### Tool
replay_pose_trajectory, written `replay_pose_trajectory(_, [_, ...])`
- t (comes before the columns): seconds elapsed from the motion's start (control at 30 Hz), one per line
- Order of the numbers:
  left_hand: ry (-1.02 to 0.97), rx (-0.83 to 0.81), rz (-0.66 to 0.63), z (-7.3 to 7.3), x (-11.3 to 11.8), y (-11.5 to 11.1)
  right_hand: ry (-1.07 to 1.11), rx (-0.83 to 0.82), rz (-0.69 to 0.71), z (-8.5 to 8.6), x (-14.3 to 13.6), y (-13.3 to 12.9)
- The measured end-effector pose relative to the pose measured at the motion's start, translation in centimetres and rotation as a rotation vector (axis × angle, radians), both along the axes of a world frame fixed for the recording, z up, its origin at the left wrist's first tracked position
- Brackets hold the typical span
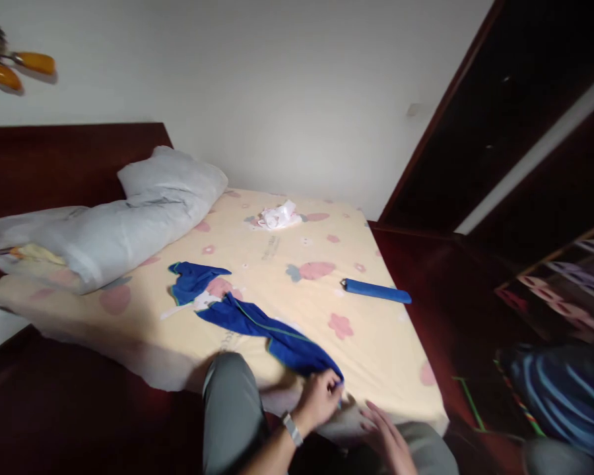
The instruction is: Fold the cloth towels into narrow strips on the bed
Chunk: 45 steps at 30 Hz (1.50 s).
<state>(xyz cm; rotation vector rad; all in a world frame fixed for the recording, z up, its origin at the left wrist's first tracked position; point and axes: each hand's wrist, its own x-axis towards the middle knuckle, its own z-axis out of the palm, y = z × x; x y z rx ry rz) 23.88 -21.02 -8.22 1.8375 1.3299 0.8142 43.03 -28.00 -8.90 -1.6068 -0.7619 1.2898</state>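
A long blue cloth garment (277,333) with green seams lies stretched across the bed, with a white part near its far end. At its near end, by the bed's front edge, my left hand (321,396) pinches the cloth between curled fingers; a metal-banded watch (292,429) is on that wrist. My right hand (386,435) is a little to the right, above my lap, its fingers stretched out and holding nothing. It is apart from the cloth.
The bed (297,290) has a cream patterned sheet. On it lie a slim blue case-like object (376,291), a crumpled white bundle (280,216) and a quilt in a translucent cover (143,211). Slippers (559,300) sit on a rack at right, near dark striped cloth (569,389).
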Motion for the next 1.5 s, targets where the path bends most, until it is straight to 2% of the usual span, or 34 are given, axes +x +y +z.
replay_pose_trajectory(0.07, [0.123, -0.026, -0.161, -2.3, 2.9, -3.5, 0.114, 0.046, 0.021, -1.4, -2.1, 1.8])
replay_pose_trajectory(0.13, [0.192, -0.051, -0.239, -3.5, 3.5, -5.2, 0.204, 0.041, 0.024, -2.4, -3.9, 2.9])
replay_pose_trajectory(0.2, [0.187, -0.092, -0.288, -3.4, 2.5, -5.2, 0.284, 0.020, 0.080, -2.9, -4.9, 3.1])
replay_pose_trajectory(0.3, [0.080, -0.061, -0.346, -2.1, 0.1, -3.4, 0.317, 0.024, 0.159, -3.2, -5.0, 2.4])
replay_pose_trajectory(0.37, [0.065, 0.022, -0.236, -1.4, -1.5, -1.7, 0.258, 0.034, 0.173, -3.4, -4.3, 1.7])
replay_pose_trajectory(0.47, [0.242, 0.106, -0.004, -1.6, -4.0, 0.7, 0.077, 0.042, 0.247, -3.8, -3.0, 0.8])
replay_pose_trajectory(0.53, [0.367, 0.103, 0.033, -2.4, -5.6, 1.7, -0.090, 0.098, 0.254, -3.8, -2.2, 0.5])
replay_pose_trajectory(0.63, [0.426, 0.101, 0.029, -3.6, -7.2, 2.1, -0.323, 0.225, 0.176, -3.3, -0.7, 0.3])
replay_pose_trajectory(0.73, [0.414, 0.152, -0.003, -3.9, -7.6, 1.7, -0.498, 0.328, 0.148, -1.6, 1.5, 0.4])
replay_pose_trajectory(0.83, [0.420, 0.193, -0.028, -3.5, -7.4, 1.5, -0.673, 0.451, 0.097, 0.8, 4.1, 0.4])
replay_pose_trajectory(0.97, [0.434, 0.235, 0.060, -2.4, -7.2, 1.8, -0.876, 0.583, -0.033, 4.0, 6.9, -0.2])
replay_pose_trajectory(1.07, [0.423, 0.262, 0.089, -2.0, -7.6, 2.1, -0.992, 0.641, -0.108, 5.7, 8.4, -1.1])
replay_pose_trajectory(1.23, [0.431, 0.321, 0.081, -1.2, -9.2, 3.0, -1.212, 0.705, -0.073, 7.6, 11.8, -2.4])
replay_pose_trajectory(1.3, [0.428, 0.306, 0.061, -0.2, -10.1, 3.8, -1.354, 0.712, -0.033, 8.9, 13.7, -2.6])
replay_pose_trajectory(1.37, [0.400, 0.285, 0.060, 1.4, -11.1, 4.6, -1.482, 0.728, -0.007, 10.7, 15.4, -2.5])
replay_pose_trajectory(1.5, [0.301, 0.395, 0.130, 5.8, -13.4, 5.4, -1.608, 0.800, 0.027, 14.6, 17.2, -2.3])
